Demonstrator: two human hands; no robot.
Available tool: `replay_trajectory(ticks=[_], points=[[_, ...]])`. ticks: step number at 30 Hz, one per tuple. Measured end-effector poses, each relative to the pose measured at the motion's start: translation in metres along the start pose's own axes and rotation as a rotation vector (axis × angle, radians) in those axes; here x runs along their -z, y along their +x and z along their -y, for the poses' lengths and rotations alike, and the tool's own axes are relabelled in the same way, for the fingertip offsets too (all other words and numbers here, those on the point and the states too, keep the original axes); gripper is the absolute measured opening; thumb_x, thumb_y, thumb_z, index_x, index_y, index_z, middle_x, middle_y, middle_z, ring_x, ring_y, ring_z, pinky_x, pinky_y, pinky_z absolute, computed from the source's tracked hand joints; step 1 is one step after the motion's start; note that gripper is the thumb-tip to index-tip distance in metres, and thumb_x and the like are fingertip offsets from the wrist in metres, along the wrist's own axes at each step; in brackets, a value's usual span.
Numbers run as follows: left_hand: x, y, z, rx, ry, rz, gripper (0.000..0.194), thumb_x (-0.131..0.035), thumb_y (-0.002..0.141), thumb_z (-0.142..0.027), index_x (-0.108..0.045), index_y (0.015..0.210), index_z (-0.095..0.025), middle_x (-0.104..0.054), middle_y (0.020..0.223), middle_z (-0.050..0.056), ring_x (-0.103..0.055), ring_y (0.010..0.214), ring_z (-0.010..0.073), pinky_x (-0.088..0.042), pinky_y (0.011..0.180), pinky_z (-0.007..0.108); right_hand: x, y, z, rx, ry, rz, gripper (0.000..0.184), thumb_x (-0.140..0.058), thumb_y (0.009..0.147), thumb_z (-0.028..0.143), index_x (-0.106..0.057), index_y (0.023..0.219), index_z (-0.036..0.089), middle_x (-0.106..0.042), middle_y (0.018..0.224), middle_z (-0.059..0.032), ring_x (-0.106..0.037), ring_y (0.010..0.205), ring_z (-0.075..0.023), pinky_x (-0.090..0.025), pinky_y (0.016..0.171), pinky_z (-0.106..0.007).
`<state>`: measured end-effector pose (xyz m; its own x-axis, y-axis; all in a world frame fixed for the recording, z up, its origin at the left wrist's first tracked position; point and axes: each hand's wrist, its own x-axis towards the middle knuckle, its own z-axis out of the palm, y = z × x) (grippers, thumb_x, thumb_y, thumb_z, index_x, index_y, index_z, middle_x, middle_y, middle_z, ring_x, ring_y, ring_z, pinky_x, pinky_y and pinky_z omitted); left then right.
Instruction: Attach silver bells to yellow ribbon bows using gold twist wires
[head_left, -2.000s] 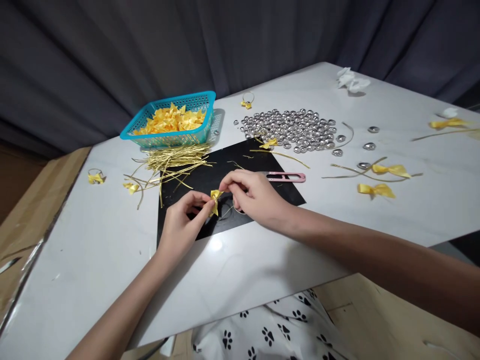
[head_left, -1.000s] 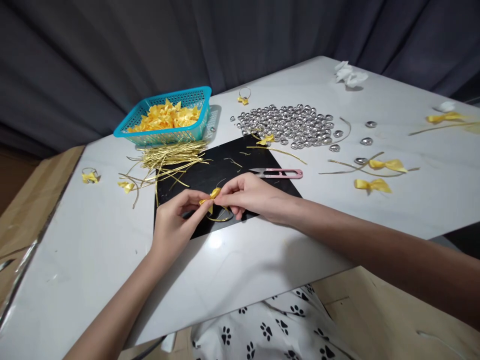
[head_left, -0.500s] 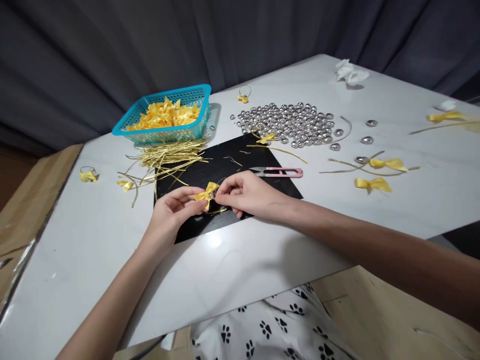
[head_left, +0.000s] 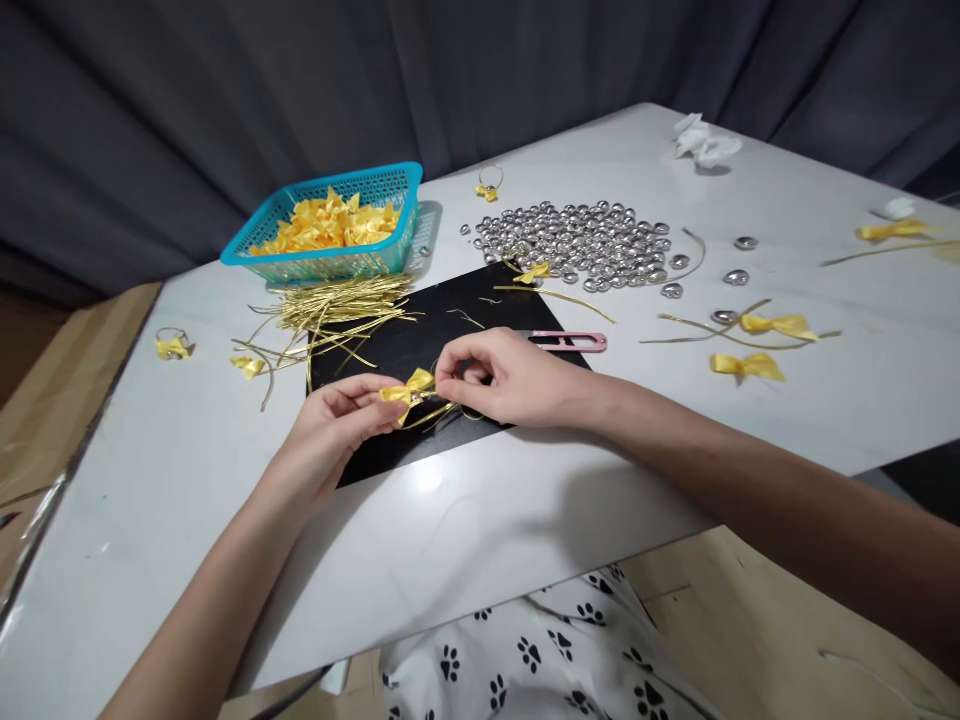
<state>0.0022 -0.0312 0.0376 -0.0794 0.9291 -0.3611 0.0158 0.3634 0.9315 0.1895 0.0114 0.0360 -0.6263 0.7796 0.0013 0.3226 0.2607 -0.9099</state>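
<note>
A yellow ribbon bow point(head_left: 417, 384) is pinched between the thumb and fingers of my left hand point(head_left: 352, 412). A small shiny bit shows at the bow's centre. Just right of it, my right hand point(head_left: 510, 378) is closed in a pinch on a thin gold wire point(head_left: 430, 396) that runs to the bow. A looser stretch of gold wire curves below the bow. Both hands are over the black mat point(head_left: 379, 455). Pink-handled thread snips point(head_left: 581, 342) lie behind my right hand, their blades partly hidden by it.
A blue basket point(head_left: 322, 262) of yellow bows stands at the back left, with a pile of gold wires point(head_left: 345, 302) in front. Silver beads point(head_left: 585, 243) spread behind the mat. Loose bows point(head_left: 748, 366) and wires lie right. A crumpled white tissue point(head_left: 705, 145) sits far right.
My left hand has moved slightly left and turned the bow so its face shows. My right hand keeps pinching beside the bow and has drawn slightly up and away from it.
</note>
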Motion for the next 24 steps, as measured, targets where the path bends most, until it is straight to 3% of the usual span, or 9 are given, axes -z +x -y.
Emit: replay_trajectory(ticks=[9,16,24], points=[[0.0026,0.0015,0.0009,0.028,0.039,-0.001,0.017,-0.083,0.051,-0.018,-0.074,0.065,-0.02,-0.069,0.056,-0.003,-0.059,0.051,0.0044,-0.046,0.052,0.009,-0.0017,-0.0038,-0.0005,0.042,0.111,0.108,0.007,-0.058,0.082,0.015,-0.061,0.078,0.01,-0.047,0.056,0.0053,-0.034,0.048,-0.0032,-0.027,0.046,-0.017],[0.0048,-0.0035,-0.0016,0.112,0.093,0.072,0.019,-0.084,0.052,-0.025,-0.074,0.067,-0.02,-0.072,0.064,-0.001,-0.061,0.059,0.0064,-0.048,0.058,0.012,-0.0038,-0.0037,0.0011,-0.101,0.215,0.162,0.009,-0.06,0.082,0.019,-0.061,0.081,0.01,-0.041,0.047,0.0095,-0.035,0.036,-0.0016,-0.031,0.034,-0.014],[0.005,-0.0046,-0.0056,0.154,0.246,0.164,0.014,-0.081,0.056,-0.025,-0.074,0.067,-0.019,-0.067,0.058,-0.001,-0.056,0.055,0.0061,-0.041,0.049,0.012,-0.0032,-0.0029,-0.0053,-0.113,0.237,0.2,0.014,-0.062,0.08,0.023,-0.064,0.081,0.009,-0.047,0.047,0.0076,-0.039,0.033,-0.0015,-0.037,0.03,-0.013]])
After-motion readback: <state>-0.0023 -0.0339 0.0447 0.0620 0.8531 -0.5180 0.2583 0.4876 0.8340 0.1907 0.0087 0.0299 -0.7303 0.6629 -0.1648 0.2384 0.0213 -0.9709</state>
